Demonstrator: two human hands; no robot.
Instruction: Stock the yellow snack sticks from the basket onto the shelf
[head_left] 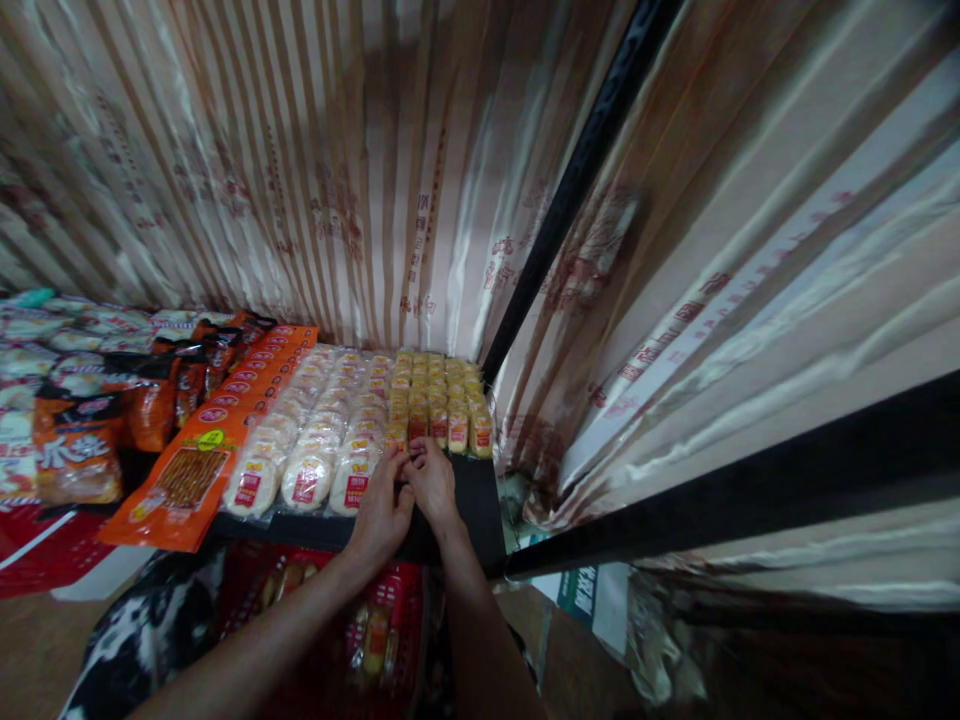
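My left hand (382, 505) and my right hand (433, 487) meet at the front of a black shelf (472, 510). Their fingers are bent and pinched close together, and whatever lies between the fingertips is hidden. Right behind the fingertips stand rows of small yellow snack packets (459, 432) with red labels. To the left of my left hand are rows of round white cakes (306, 480) in clear wrappers with red labels, lined up front to back.
Left of the cakes lie a row of flat orange snack bags (184, 480) and plump orange-and-black bags (79, 450). Below is a red basket (409, 610) with wrapped food. A black post (562, 210) rises at the shelf's right back corner, before a pleated printed curtain (337, 150).
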